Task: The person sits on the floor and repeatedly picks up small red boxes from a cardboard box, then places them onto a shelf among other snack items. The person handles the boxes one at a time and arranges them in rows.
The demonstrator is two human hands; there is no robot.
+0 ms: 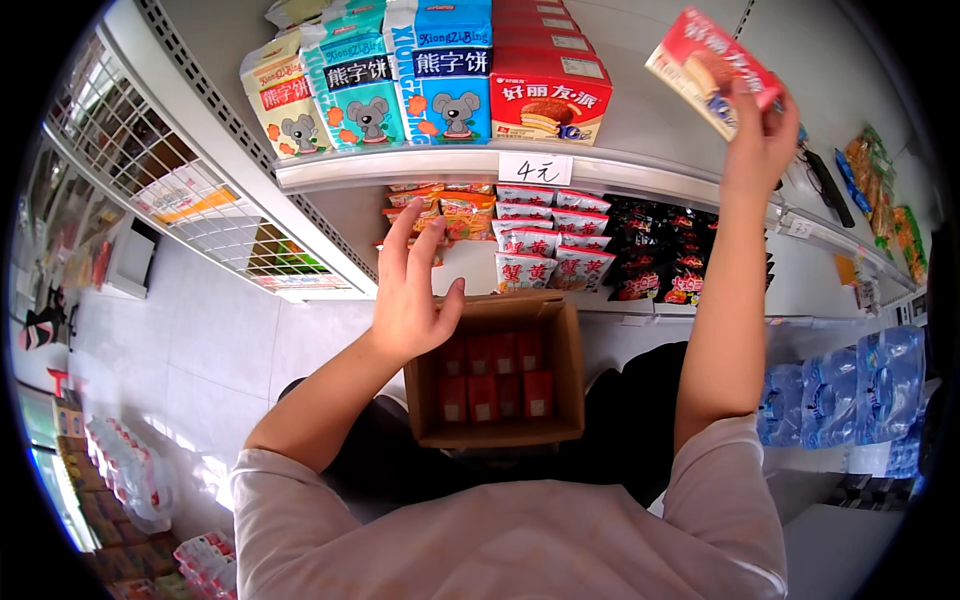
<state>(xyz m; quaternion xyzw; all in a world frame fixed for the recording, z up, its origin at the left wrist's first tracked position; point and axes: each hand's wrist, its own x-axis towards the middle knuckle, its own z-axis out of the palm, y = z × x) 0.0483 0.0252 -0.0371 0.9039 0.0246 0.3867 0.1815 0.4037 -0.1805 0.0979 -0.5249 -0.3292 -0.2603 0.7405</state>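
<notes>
My right hand (761, 127) holds up a red and cream snack-pie box (712, 71) by its lower right end, above the upper shelf's right part. Matching pie boxes (551, 97) stand in a row on that shelf. My left hand (416, 300) is empty with its fingers apart, in front of the lower shelf's orange snack packets (466, 214). Below it, an open cardboard carton (574, 375) between my legs holds several red boxes (502, 352) in two rows.
Koala-printed biscuit bags (450, 82) stand left of the pie boxes. A price card (535, 169) is on the upper shelf's edge (637, 169). White-and-red packets (525, 266) and black packets (637, 262) fill the lower shelf. A wire rack (187, 180) is left; bottled water packs (855, 397) are right.
</notes>
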